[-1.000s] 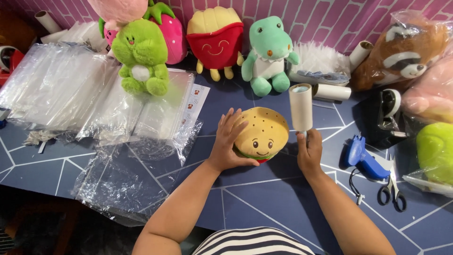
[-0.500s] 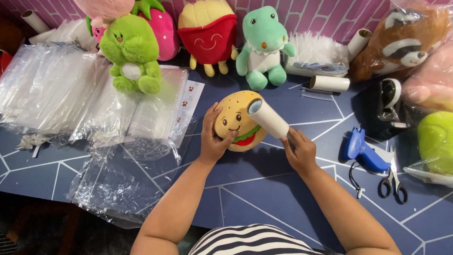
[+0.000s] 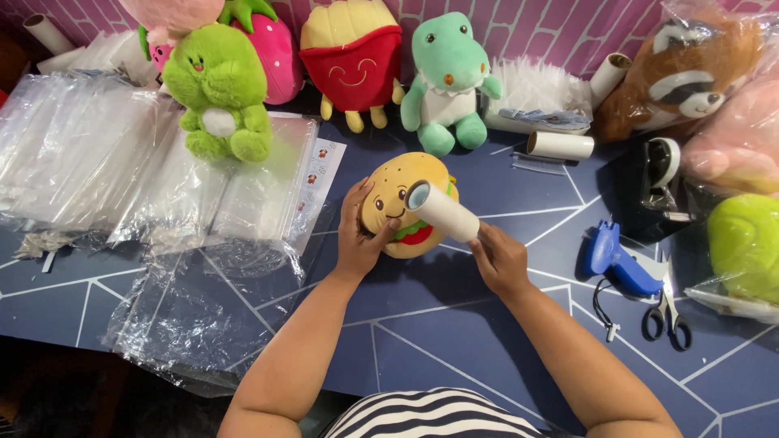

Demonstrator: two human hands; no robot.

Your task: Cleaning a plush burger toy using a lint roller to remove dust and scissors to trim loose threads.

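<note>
Two hands work at the table's centre: the left hand (image 3: 359, 237) grips the burger plush (image 3: 403, 203) from its nine o'clock side, and the right hand (image 3: 499, 258) is closed around a white lint roller (image 3: 442, 212) laid against the plush's face. At nine o'clock lie stacked clear plastic bags (image 3: 89, 162), their contents not discernible. At two o'clock a raccoon plush (image 3: 677, 73) sits inside a clear bag, partly cut off by the frame. At three o'clock a bagged lime-green plush (image 3: 746, 243) is also cropped.
</note>
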